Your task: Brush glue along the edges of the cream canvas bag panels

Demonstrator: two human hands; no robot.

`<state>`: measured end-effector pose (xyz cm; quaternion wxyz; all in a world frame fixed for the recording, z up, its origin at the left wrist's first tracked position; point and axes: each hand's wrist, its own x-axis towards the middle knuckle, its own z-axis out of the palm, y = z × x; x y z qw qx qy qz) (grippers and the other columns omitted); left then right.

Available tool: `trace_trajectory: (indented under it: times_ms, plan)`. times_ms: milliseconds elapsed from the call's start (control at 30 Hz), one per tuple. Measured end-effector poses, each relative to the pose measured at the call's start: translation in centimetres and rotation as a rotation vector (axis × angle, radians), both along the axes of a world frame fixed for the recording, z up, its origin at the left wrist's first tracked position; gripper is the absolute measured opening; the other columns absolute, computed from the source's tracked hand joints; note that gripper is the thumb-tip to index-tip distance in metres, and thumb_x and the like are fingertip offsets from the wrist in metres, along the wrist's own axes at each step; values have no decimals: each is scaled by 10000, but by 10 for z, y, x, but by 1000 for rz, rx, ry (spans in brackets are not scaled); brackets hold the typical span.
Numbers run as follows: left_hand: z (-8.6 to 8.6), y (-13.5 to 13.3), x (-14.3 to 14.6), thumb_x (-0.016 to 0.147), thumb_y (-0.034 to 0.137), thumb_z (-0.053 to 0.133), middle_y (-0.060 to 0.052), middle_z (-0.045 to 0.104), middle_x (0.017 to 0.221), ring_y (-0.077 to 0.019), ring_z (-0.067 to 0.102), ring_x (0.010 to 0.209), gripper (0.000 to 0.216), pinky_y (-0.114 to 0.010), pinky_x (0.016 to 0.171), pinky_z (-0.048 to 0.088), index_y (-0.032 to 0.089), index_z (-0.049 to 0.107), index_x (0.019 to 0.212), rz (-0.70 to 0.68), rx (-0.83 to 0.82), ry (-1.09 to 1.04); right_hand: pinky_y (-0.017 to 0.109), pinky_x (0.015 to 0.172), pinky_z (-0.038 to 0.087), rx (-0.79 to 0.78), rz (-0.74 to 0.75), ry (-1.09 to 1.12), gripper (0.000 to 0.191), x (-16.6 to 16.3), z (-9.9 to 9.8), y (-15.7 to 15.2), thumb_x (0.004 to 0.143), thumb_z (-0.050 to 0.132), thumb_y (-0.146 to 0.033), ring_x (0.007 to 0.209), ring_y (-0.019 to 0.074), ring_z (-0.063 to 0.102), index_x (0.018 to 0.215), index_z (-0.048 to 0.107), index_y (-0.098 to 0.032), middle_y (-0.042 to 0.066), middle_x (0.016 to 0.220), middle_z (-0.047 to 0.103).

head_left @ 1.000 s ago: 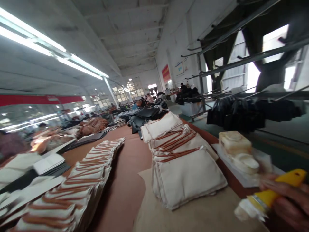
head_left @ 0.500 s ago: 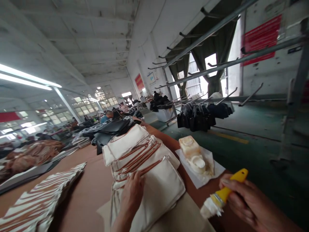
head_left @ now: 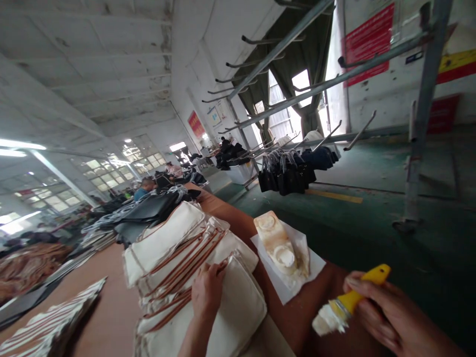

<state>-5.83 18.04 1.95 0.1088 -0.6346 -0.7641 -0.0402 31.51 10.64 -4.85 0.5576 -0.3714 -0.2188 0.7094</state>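
Observation:
My right hand (head_left: 383, 307) is wrapped around the yellow handle of a paintbrush (head_left: 345, 302); its bristles are thick with white paste and point left, above the brown table. My left hand (head_left: 208, 290) has its fingers curled over the brown-trimmed edge of the nearest cream bag piece (head_left: 241, 297). More cream pieces with brown edges (head_left: 186, 258) lie overlapped in a row just beyond it. Between the hands, farther back, a paste-crusted container (head_left: 273, 238) with a round white opening rests on a white sheet (head_left: 316, 263).
Striped cream and brown pieces (head_left: 55, 322) lie stacked at left on the brown table (head_left: 107, 267). Black pieces (head_left: 148, 213) lie behind. Right of the table edge stands a metal rack (head_left: 420, 124) with hooks and hanging black bags (head_left: 286, 173). People sit farther back.
The view has turned right, so the table things sit farther left. My left hand has moved along the trimmed edge toward its far right corner. The brush stays in my right hand.

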Motion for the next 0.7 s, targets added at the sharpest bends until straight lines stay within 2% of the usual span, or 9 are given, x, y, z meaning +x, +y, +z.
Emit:
trace_trajectory:
  times_ms: [167, 300, 433, 600, 700]
  plan:
    - [-9, -7, 14, 925, 265, 462, -97, 655, 1031, -289, 581, 1032, 189, -385, 823, 377, 196, 634, 962, 20, 4, -1, 174, 349, 135, 27, -39, 13, 343, -2, 6, 8, 802, 754, -477, 330, 37, 201, 761, 561, -196, -90, 417, 342]
    - [-10, -19, 19, 923, 212, 438, -60, 689, 951, -216, 648, 899, 163, -296, 729, 408, 196, 585, 992, -39, -44, -122, 176, 356, 175, 169, -60, 8, 279, 9, 22, 19, 865, 708, -420, 353, 44, 235, 786, 578, -187, -79, 450, 382]
    - [-1, -40, 25, 944, 337, 437, -27, 700, 931, -181, 672, 860, 254, -256, 720, 448, 231, 629, 1071, -115, -83, -266, 173, 356, 181, 243, -51, -5, 224, 10, 37, 25, 891, 684, -380, 358, 47, 257, 857, 596, -176, -82, 457, 393]
    - [10, -75, 44, 902, 415, 502, -1, 669, 829, -166, 666, 780, 278, -232, 695, 468, 260, 733, 898, -245, -74, -554, 175, 339, 168, 314, 16, 20, 237, -18, 65, 24, 867, 691, -355, 330, 44, 242, 799, 544, -182, -98, 435, 380]
    - [11, -95, 59, 882, 419, 547, -2, 670, 810, -158, 660, 749, 255, -220, 678, 476, 259, 743, 854, -276, -17, -617, 182, 329, 149, 380, 45, -14, 245, -39, 82, 19, 847, 691, -369, 311, 48, 216, 795, 535, -187, -113, 397, 347]
